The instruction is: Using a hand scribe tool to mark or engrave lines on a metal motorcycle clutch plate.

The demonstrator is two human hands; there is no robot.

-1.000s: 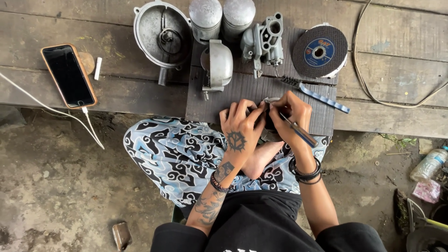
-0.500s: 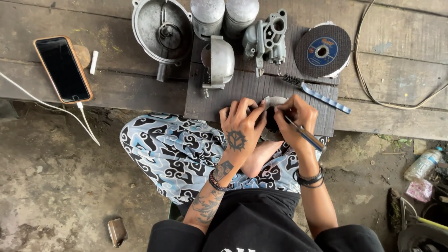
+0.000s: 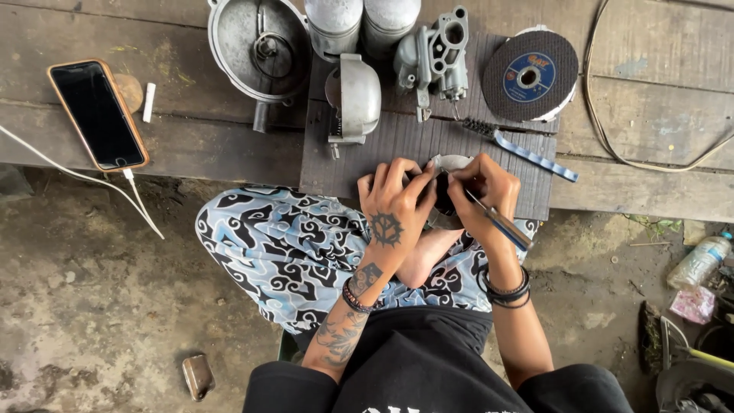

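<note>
Item in hand: we see a small round metal part (image 3: 449,164), pale grey rim over a dark body, mostly hidden, held just above the near edge of the dark ribbed mat (image 3: 397,145) on the plank desk (image 3: 650,122). Our left hand (image 3: 394,200) has its fingers clenched around the part; our right hand (image 3: 483,193) grips a slim tool (image 3: 501,223) with a dark blue handle, tip at the part. Nearby: dull cast-metal housings (image 3: 260,46), a flat abrasive disc (image 3: 530,75), and a glossy phone (image 3: 98,115).
</note>
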